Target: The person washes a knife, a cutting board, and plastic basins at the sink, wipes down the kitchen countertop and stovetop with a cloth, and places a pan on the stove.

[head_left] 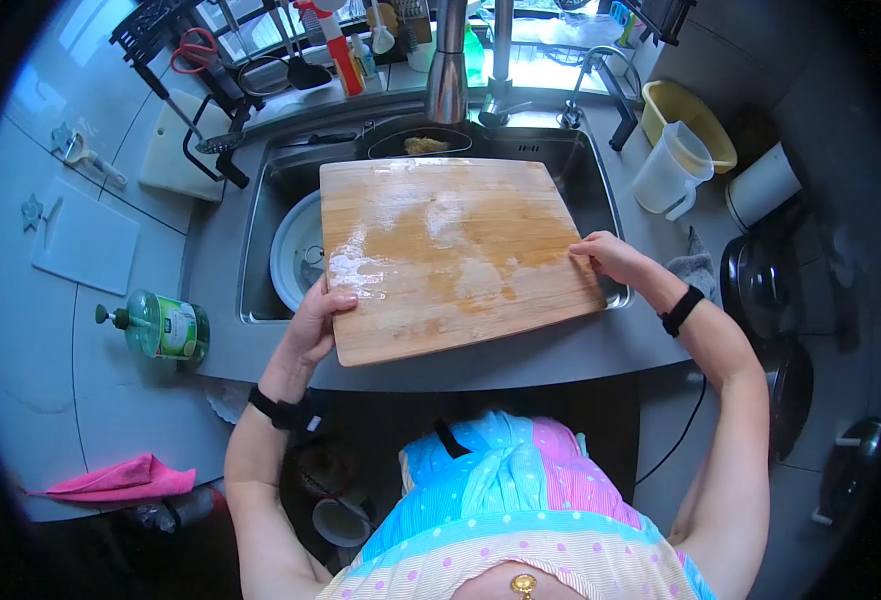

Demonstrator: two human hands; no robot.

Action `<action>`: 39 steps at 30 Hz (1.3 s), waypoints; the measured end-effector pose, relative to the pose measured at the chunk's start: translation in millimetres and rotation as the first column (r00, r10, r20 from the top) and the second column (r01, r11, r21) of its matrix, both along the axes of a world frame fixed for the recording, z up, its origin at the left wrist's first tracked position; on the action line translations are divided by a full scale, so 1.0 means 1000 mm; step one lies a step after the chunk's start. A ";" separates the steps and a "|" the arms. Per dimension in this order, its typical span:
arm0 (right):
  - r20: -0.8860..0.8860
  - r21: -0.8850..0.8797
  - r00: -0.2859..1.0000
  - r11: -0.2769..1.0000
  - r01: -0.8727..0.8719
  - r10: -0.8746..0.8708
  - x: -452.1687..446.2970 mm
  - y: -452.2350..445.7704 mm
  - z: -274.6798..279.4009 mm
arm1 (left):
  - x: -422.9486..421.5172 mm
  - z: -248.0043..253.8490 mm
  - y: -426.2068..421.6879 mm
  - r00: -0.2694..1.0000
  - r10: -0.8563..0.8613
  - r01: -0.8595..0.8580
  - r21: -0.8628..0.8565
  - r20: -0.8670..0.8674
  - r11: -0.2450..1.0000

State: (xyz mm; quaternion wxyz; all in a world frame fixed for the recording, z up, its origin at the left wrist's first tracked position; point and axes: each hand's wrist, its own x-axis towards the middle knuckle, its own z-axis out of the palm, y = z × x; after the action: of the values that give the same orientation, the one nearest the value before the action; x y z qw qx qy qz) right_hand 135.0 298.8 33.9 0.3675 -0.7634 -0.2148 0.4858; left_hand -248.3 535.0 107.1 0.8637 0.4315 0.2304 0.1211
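Note:
A wooden cutting board (451, 255), its upper face wet in patches, is held over the sink (261, 215). My left hand (318, 318) grips its left edge near the lower corner, thumb on top. On the right edge, my right hand (611, 256) pinches the board with the thumb above; its other fingers are partly hidden beneath. The board tilts a little and covers most of the basin. Under its left side a white basin (286, 265) shows in part inside the sink. Above the board's far edge hangs the metal faucet (448, 85).
A green soap pump bottle (166, 328) stands left of the sink. To the right are a clear plastic jug (673, 170), a yellow basin (691, 120) and a grey cloth (694, 268). A white cutting board (183, 150) leans by the rack at left. A pink cloth (126, 480) lies lower left.

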 end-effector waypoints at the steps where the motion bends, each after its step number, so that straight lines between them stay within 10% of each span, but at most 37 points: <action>1: 0.103 -0.090 0.988 0.990 -0.109 0.118 0.002 0.008 0.007 | 0.005 0.004 -0.003 1.000 0.010 -0.010 0.007 0.011 1.000; 4: 0.548 -0.378 0.668 0.861 -0.340 0.504 0.023 0.037 0.012 | 0.015 0.012 -0.016 0.995 0.103 -0.102 0.049 0.000 0.994; 7: 0.969 0.119 0.247 0.914 -0.387 -0.021 0.036 0.082 0.028 | 0.024 0.003 -0.018 0.989 0.146 -0.145 0.040 -0.008 0.989; 10: 0.969 0.075 -0.170 0.866 -0.495 -0.181 0.051 0.147 0.061 | 0.037 -0.004 -0.018 0.986 0.169 -0.169 0.021 0.002 0.985; 13: 0.970 -0.183 -0.222 0.890 -0.416 0.096 0.079 0.195 0.055 | 0.048 0.001 -0.008 0.990 0.139 -0.139 0.007 -0.027 0.990; 14: 0.946 -0.288 0.008 0.855 -0.432 0.323 0.085 0.202 0.055 | 0.049 0.002 -0.006 0.993 0.119 -0.119 -0.003 -0.029 0.993; 30: 0.884 -0.414 0.137 0.886 -0.211 0.446 0.049 0.225 0.057 | 0.055 -0.020 0.042 1.000 -0.029 0.030 -0.081 0.004 0.996; 33: 0.956 -0.094 -0.294 0.943 -0.319 -0.004 0.040 0.214 0.038 | 0.055 -0.020 0.047 0.999 -0.042 0.043 -0.079 0.010 0.996; 36: 0.997 -0.080 -0.054 0.832 -0.549 0.060 -0.001 0.191 0.047 | 0.052 -0.019 0.048 0.999 -0.034 0.034 -0.072 0.000 0.997; 39: 0.979 0.093 0.201 0.937 -0.338 -0.025 -0.031 0.187 0.003 | 0.051 -0.017 0.050 0.999 -0.047 0.048 -0.085 0.012 0.995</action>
State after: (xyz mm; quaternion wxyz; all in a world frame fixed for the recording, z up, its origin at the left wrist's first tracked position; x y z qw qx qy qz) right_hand 104.4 486.3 37.2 0.2067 -0.8085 -0.5419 -0.0997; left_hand -197.2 585.3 90.1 0.8852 0.3990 0.2206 0.0929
